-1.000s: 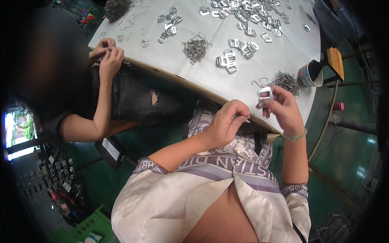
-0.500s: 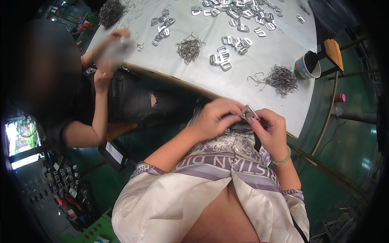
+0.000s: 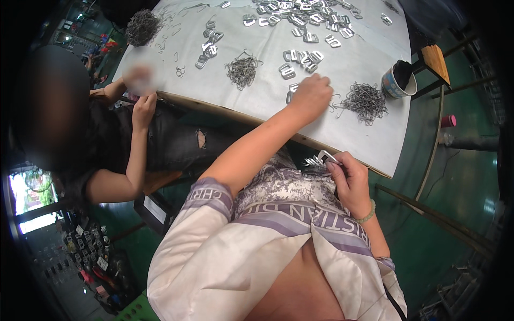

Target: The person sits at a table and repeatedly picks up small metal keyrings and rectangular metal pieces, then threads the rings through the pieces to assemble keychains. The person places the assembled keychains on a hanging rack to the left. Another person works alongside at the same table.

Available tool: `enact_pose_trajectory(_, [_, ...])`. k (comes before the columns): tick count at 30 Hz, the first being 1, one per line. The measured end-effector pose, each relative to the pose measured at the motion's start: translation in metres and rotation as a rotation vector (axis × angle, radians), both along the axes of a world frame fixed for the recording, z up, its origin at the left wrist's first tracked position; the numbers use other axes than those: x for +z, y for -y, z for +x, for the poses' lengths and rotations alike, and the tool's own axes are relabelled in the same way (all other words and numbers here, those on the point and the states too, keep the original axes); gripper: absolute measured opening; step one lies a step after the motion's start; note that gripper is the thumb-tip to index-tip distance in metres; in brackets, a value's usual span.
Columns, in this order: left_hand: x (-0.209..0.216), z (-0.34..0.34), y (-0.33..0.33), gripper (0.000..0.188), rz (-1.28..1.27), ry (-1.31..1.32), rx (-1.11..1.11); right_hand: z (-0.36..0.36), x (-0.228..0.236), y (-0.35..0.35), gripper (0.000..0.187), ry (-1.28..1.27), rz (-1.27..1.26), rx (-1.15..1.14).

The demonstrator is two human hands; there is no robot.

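My left hand point(image 3: 313, 99) is over the white table, its fingers curled down between a few silver buckles point(image 3: 292, 91) and the loose edge of a pile of bent wire hooks point(image 3: 365, 103). Its fingertips are tucked under, so what they pinch, if anything, is hidden. Close to my lap, below the table's edge, my right hand point(image 3: 350, 179) grips a silver metal buckle point(image 3: 327, 157) between thumb and fingers. More thin metal pieces point(image 3: 311, 161) show beside that buckle, just left of the hand; I cannot tell whether they are held too.
A large spread of buckles point(image 3: 305, 18) covers the far part of the table point(image 3: 225, 101). Another hook pile point(image 3: 242, 70) lies left of centre. At the right edge stands a paper tub point(image 3: 393, 85) with something black in it. A co-worker's hand point(image 3: 143, 109) is at the left.
My left hand has left the buckle at my lap and reached forward onto the table beside the hooks. My right hand still holds the buckle in nearly the same place.
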State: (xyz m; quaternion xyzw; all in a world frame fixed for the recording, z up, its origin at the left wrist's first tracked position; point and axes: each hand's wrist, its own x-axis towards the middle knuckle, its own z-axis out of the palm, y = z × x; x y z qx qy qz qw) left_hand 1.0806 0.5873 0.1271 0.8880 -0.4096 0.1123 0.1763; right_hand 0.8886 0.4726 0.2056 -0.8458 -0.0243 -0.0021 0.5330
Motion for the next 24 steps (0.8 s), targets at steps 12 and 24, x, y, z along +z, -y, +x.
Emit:
enact_pose_trajectory(12, [0.035,0.036,-0.035,0.01,0.171,-0.095,0.485,-0.006,-0.016,0.005,0.008,-0.022,0.117,-0.073])
enact_pose_trajectory(24, [0.007,-0.002,0.002,0.008,0.226,0.134,-0.318,0.005,-0.011,-0.004,0.009,0.025,0.101,-0.038])
